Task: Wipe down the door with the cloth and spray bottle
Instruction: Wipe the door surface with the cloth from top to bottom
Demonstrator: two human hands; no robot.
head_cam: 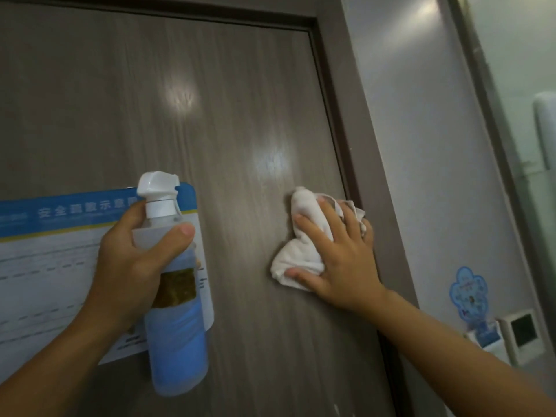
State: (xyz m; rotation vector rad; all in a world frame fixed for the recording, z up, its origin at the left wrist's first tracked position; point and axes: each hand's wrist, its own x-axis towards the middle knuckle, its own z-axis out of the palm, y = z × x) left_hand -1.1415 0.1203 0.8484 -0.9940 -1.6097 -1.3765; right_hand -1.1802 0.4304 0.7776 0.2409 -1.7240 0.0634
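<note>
Right hand (346, 266), fingers (313, 228) spread, is pressing cloth (301, 203) to door (240, 100); at its nine o'clock, left hand (126, 266) is gripping upright spray bottle (177, 350).

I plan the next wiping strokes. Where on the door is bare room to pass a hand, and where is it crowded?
Bare: the door above the poster and cloth, up to the frame; also the strip between spray bottle and right hand. Crowded: lower left, at poster, bottle, left hand.
</note>
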